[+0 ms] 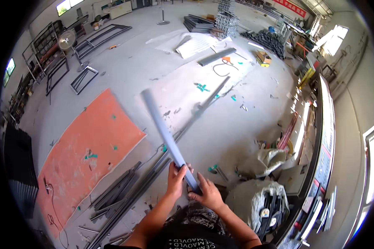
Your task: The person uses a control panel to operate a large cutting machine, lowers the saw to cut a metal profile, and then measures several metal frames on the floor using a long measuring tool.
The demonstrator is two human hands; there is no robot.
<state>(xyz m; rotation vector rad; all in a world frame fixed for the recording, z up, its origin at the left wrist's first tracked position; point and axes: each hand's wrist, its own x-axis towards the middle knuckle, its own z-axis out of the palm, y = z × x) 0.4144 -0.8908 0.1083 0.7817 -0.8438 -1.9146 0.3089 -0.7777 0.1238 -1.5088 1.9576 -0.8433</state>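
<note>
A long, light-grey metal profile [166, 135] slants up and away from me, its far end raised toward the upper left and slightly blurred. My left hand [176, 181] is closed around it a little above its near end. At that near end my right hand [207, 192] grips the profile, thumb on one side and fingers along the other. Beneath it, long dark metal bars [153, 170] lie across the floor. Shorter grey profile pieces [118, 189] are heaped to the left of them.
An orange-red sheet [93, 145] with green scraps covers the floor at left. On my right stand a plastic-lined sack [253, 199] of dark parts and a long bench [325, 166]. Farther off are a fan [67, 40], metal frames [104, 39], a carton [263, 58] and stacked profiles [199, 23].
</note>
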